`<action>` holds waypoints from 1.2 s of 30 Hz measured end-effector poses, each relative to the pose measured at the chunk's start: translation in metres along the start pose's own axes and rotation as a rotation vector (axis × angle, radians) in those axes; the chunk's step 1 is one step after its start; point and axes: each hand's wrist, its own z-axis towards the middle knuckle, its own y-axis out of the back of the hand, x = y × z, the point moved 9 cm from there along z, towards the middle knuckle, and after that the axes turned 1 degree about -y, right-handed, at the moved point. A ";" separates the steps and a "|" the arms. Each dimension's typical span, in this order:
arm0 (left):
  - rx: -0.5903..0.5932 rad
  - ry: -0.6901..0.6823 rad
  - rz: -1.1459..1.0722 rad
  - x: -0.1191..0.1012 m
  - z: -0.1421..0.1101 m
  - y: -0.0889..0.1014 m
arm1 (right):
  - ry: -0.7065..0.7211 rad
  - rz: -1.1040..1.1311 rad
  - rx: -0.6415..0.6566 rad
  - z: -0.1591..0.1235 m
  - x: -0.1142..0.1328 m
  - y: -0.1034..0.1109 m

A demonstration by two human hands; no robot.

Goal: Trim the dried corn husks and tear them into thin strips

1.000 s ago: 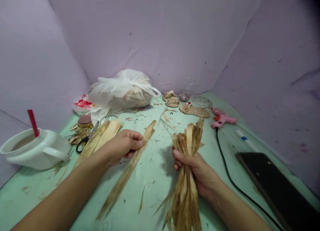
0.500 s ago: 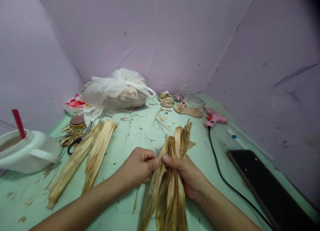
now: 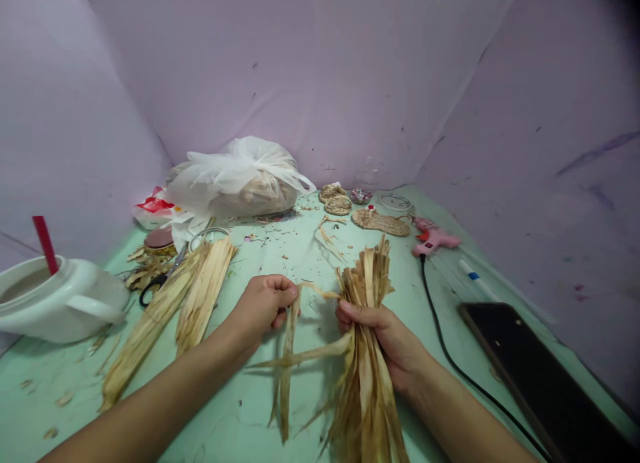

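My right hand (image 3: 380, 336) is closed round a bundle of dried husk strips (image 3: 367, 383), tan and brown, with ragged tops above the fist. To its left, my left hand (image 3: 267, 307) pinches a thin husk strip (image 3: 286, 363) that hangs down from the fingertips. A narrow piece still stretches from that pinch across to the bundle. Another loose strip (image 3: 305, 356) sticks out leftward from the bundle, below my left hand. Two more flat husk stacks (image 3: 205, 293) lie on the table beyond my left forearm.
Scissors (image 3: 160, 283) and a white pot (image 3: 70, 296) with a red stick stand left. A plastic bag (image 3: 245, 183) sits at the back. Right are a woven sole (image 3: 381, 223), a pink glue gun (image 3: 434, 239) with black cord, a marker (image 3: 475, 276) and a phone (image 3: 535, 376).
My left hand has moved left and slightly up, away from the bundle, drawing a strip partly off it. My right hand keeps its hold and has shifted slightly right.
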 end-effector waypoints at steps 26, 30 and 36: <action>0.276 -0.063 0.204 0.012 -0.033 -0.059 | 0.111 -0.036 0.105 -0.001 -0.008 -0.007; 0.156 -0.265 0.712 -0.025 -0.036 -0.032 | 0.017 -0.007 0.035 -0.002 -0.011 -0.002; -0.502 -0.184 1.465 -0.084 -0.025 0.080 | -0.005 0.034 0.136 -0.003 -0.002 -0.009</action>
